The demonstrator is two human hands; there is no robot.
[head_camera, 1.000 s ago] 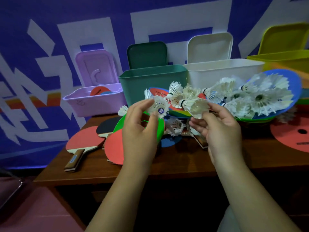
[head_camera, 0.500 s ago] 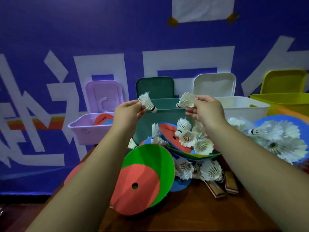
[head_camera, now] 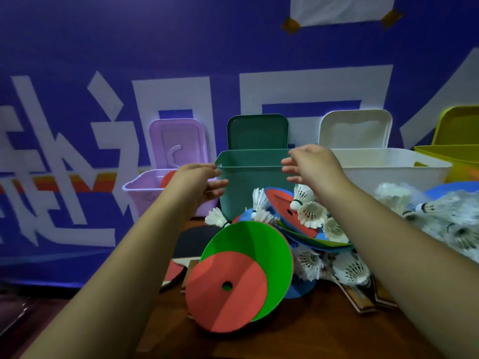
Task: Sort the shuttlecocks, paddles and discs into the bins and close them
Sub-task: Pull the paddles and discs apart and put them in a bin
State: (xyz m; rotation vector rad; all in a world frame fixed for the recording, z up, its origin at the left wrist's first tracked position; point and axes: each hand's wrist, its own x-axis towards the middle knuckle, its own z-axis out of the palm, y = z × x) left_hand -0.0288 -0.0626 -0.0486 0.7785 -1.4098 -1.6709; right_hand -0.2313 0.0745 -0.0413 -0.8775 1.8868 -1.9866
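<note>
Your left hand (head_camera: pixel 199 181) hangs at the near left corner of the green bin (head_camera: pixel 251 182), fingers loosely spread and holding nothing. Your right hand (head_camera: pixel 316 164) is up at the bin's right rim, fingers fanned wide toward the left, also empty. The two palms face each other across the front of the bin.

The green bin is smooth matte plastic, a box with rounded corners and a rolled rim. Its flat green lid (head_camera: pixel 258 132) leans upright behind it against the blue banner (head_camera: pixel 77 60). You cannot see inside the bin from this angle.

To its left sits the lilac bin (head_camera: pixel 141 189), with the curved edge of a red disc showing over its rim, and the lilac lid (head_camera: pixel 178 141) with a moulded handle stands behind. To the right is the white bin (head_camera: pixel 388 169) with the white lid (head_camera: pixel 355 128). At the far right edge is the yellow bin (head_camera: pixel 448 154).

The unsorted pile lies in front of the bins on the dark wooden table (head_camera: pixel 311 332). Nearest you, a thin, flat coral-red disc (head_camera: pixel 225 301) with a small round centre hole overlaps a bright green disc (head_camera: pixel 254 242); both are tilted up. Behind them, feathery white shuttlecocks (head_camera: pixel 311 213) with ribbed skirts rest on a tilted stack of red and blue discs. More shuttlecocks are heaped on a blue disc (head_camera: pixel 451 189) to the right. A paddle (head_camera: pixel 191 242) with a black pebbled rubber face lies under the green disc's left edge, and wooden paddle handles (head_camera: pixel 363 299) poke out on the right.
</note>
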